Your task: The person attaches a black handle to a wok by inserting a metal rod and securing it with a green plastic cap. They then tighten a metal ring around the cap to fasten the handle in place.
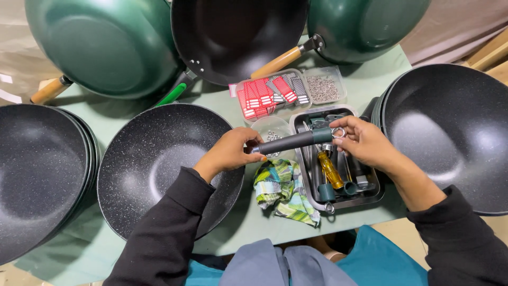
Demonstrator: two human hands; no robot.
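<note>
Thing in hand: a dark pan handle (288, 142) with a green collar and a metal hanging ring at one end — held level above the table, between the speckled wok (159, 159) and the metal tool tray (338, 164).
Left hand (230, 151): closed around the bare metal end of the handle, fingers wrapped, thumb on top.
Right hand (365, 140): fingertips pinched at the collar end, on or right beside the ring; the remaining fingers are loosely curled.
Handling: judged light and stiff; the grip section looks matte, likely not slippery, while the metal tip is smoother.
Where to hold: the matte middle gives the surest grip — the ends stay free for fitting.
Nearby: small screws in a clear box (324, 87), red-and-grey tags in another box (270, 95), a yellow-handled screwdriver (330, 170) in the tray, a crumpled patterned cloth (280, 190) just beside it.
Around: stacked black woks (37, 169) at either side, green woks (100, 45) at the far edge.
</note>
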